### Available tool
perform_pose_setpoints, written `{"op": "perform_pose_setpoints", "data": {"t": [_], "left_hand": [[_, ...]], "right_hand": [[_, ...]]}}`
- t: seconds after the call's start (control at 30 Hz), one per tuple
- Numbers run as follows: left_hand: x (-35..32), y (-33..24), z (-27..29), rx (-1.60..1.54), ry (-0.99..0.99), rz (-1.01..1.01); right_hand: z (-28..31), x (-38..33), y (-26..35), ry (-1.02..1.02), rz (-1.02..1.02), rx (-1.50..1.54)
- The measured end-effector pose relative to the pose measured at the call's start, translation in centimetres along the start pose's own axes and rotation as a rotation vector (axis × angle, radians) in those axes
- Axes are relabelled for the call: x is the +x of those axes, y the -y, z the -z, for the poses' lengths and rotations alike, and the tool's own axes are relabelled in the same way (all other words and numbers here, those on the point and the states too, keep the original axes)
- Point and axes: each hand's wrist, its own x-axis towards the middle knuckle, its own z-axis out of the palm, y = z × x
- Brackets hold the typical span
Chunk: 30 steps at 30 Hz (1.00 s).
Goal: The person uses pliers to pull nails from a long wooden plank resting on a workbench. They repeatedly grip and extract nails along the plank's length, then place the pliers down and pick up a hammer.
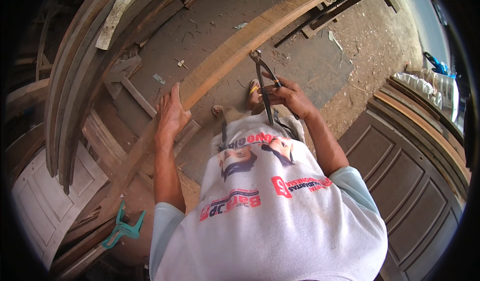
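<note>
A long curved wooden beam (220, 66) runs from the upper right down toward the lower left in front of me. My left hand (172, 112) is closed over the beam, its fingers bent across the top. In my right hand (291, 97) is a pair of black pincers (259, 67), the fingers wrapped about the handles, which are spread apart. The pincers' jaws are at the beam's near side edge; whether they bite on a nail there is too small to tell.
Several curved planks (75, 81) are stacked on the left, a short wood piece (114, 21) on top. A white panelled door (57, 186) and a green plastic piece (124, 226) lie lower left. On the right is a brown panelled door (400, 176) beside stacked boards (425, 123). Scraps litter the floor.
</note>
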Motion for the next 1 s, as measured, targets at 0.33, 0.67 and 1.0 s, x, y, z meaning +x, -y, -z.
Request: {"op": "perform_pose_setpoints", "data": {"t": [0.33,0.67,1.0], "left_hand": [[0.1,0.2,-0.2,-0.031,0.004,-0.008],[-0.3,0.0,-0.1,-0.006,-0.015,-0.024],[-0.7,-0.2,-1.1,0.028,-0.031,0.026]], "right_hand": [[1.2,0.7,-1.0,0.169,-0.089,0.3],[3.6,1.8,0.0,0.322,-0.117,0.422],[3.9,1.8,0.2,0.254,-0.18,0.562]]}}
